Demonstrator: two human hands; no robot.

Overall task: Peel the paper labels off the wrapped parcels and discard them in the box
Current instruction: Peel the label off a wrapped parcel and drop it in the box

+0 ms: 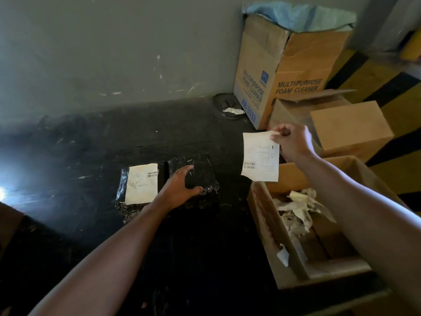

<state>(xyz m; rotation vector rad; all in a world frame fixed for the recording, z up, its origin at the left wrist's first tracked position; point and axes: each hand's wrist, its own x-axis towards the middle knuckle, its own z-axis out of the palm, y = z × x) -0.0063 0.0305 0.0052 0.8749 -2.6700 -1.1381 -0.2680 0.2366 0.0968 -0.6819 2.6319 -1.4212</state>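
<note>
Two black-wrapped parcels lie side by side on the dark floor. The left parcel (pixel 121 201) still carries a white paper label (pixel 141 183). The right parcel (pixel 202 172) shows no label, and my left hand (pixel 178 190) rests on it with fingers spread. My right hand (pixel 292 142) pinches the top corner of a peeled white label (pixel 259 156), which hangs in the air just beyond the far left corner of an open cardboard box (pixel 262 206). Crumpled peeled labels (pixel 300 208) lie inside that box.
A tall cardboard box (pixel 255 71) marked as foam cleaner stands against the grey wall, with blue plastic on top. Smaller cardboard boxes (pixel 350 128) sit behind the discard box. A round dark lid with a paper scrap (pixel 227 106) lies by the wall.
</note>
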